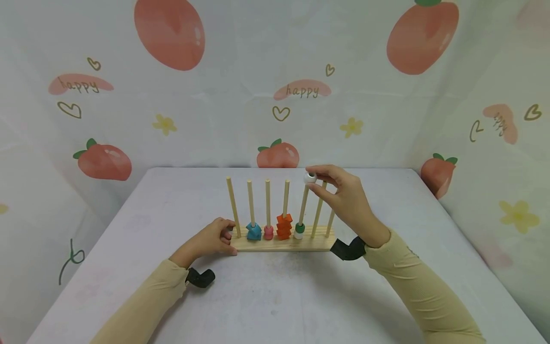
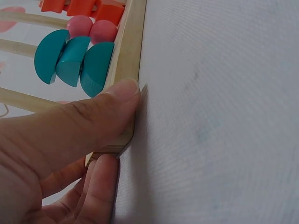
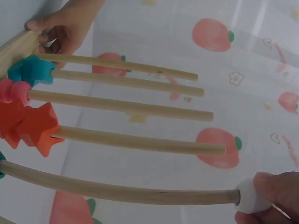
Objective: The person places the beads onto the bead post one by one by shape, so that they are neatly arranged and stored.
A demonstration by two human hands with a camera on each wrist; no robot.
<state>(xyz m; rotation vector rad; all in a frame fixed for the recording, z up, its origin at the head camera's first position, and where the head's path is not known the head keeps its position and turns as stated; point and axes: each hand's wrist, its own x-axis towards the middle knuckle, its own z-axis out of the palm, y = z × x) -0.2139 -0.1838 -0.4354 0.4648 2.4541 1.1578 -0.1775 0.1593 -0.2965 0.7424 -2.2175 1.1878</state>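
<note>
A wooden peg stand [image 1: 279, 246] with a row of upright pegs stands on the table. My left hand [image 1: 212, 239] grips its left end, the thumb [image 2: 110, 100] pressed along the front edge and the fingers behind the end. With thumb and fingertips, my right hand [image 1: 348, 196] pinches a white bead [image 1: 310, 178] at the top of the fifth peg [image 1: 303, 205]. In the right wrist view, the peg's tip meets the bead's hole. Low on that same peg sits a green bead [image 1: 299, 228] above another white one [image 1: 298, 235].
Other pegs carry blue pieces [image 1: 254, 232], two pink beads [image 1: 268, 232] and stacked orange stars [image 1: 284, 227]. The far-left peg [image 1: 233, 205] and the pegs right of the fifth show no pieces. A fruit-print cloth [image 1: 232, 134] hangs behind the white table [image 1: 266, 296].
</note>
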